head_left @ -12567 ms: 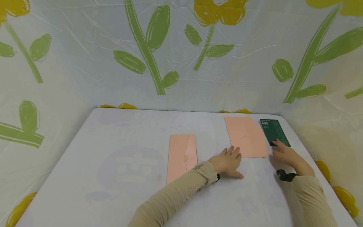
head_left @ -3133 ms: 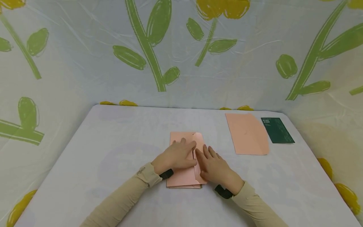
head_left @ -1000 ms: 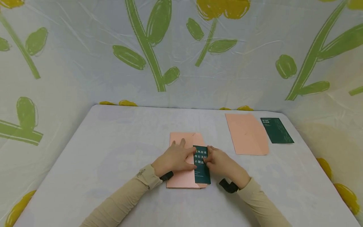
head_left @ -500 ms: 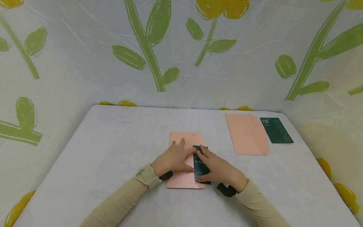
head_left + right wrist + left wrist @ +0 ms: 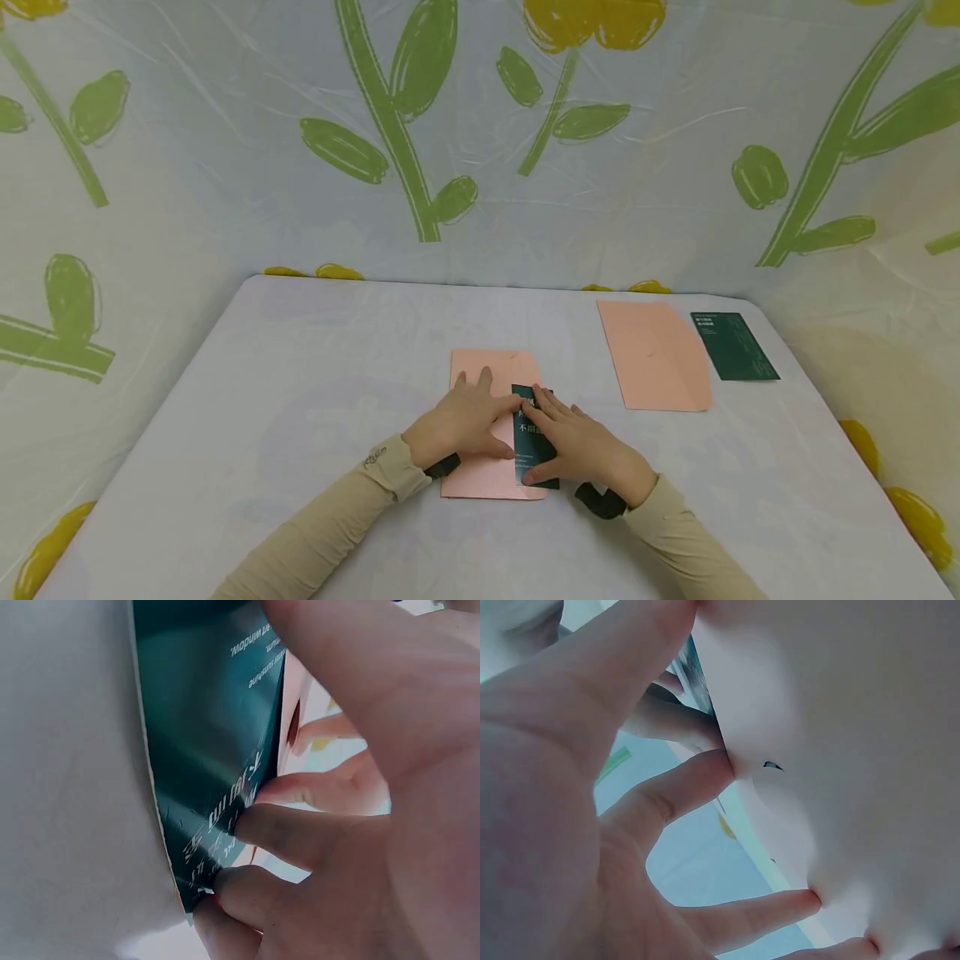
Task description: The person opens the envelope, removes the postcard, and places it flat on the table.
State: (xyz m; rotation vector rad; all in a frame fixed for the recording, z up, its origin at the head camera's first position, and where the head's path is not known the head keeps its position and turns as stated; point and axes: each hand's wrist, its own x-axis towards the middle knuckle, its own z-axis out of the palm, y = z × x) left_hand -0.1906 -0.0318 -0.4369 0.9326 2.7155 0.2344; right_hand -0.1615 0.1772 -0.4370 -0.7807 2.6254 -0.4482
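Note:
A pink envelope (image 5: 483, 483) lies on the table with its flap side to the right. My left hand (image 5: 459, 421) rests on it with spread fingers; in the left wrist view the fingertips press into the pink paper (image 5: 855, 750). Over the envelope's right part is a dark green card (image 5: 531, 454) with white lettering. My right hand (image 5: 588, 450) lies across that card, fingers extended and touching its face, thumb near the lower end. The right wrist view shows the card (image 5: 202, 690) slightly bowed under the fingertips. Whether its left edge is tucked inside the envelope, I cannot tell.
Farther back on the right lies a second pink envelope (image 5: 660, 358) with its flap unfolded. Beside it is another green card (image 5: 735, 346), near the right table edge. Flower-printed cloth (image 5: 247, 150) surrounds the white table (image 5: 322, 333).
The right hand has gone from the far green card to the near envelope, where a green card now lies. A second ago it gripped this card's right edge; now its fingers lie over it.

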